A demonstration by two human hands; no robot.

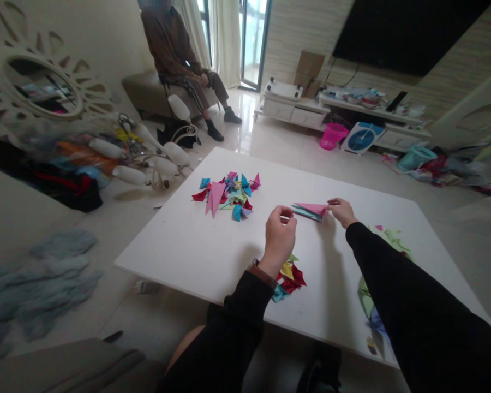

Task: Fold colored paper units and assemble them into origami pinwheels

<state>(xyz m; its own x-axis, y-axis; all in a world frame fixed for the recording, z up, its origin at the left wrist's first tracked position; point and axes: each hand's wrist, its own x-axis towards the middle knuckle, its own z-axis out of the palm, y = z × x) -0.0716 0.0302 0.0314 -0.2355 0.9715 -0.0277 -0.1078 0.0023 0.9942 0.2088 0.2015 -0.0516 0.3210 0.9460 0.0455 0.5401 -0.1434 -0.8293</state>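
Observation:
I hold a folded pink and teal paper piece just above the white table. My left hand pinches its left tip with closed fingers. My right hand grips its right end with curled fingers. A pile of folded coloured paper shapes lies farther back on the table. A smaller heap of red, yellow and teal pieces sits by my left wrist. Light green and pink sheets lie under my right forearm.
A person in brown clothes sits on a sofa at the back left. A white chandelier and clutter lie on the floor left of the table. A TV stand, pink basket and fan stand at the back right.

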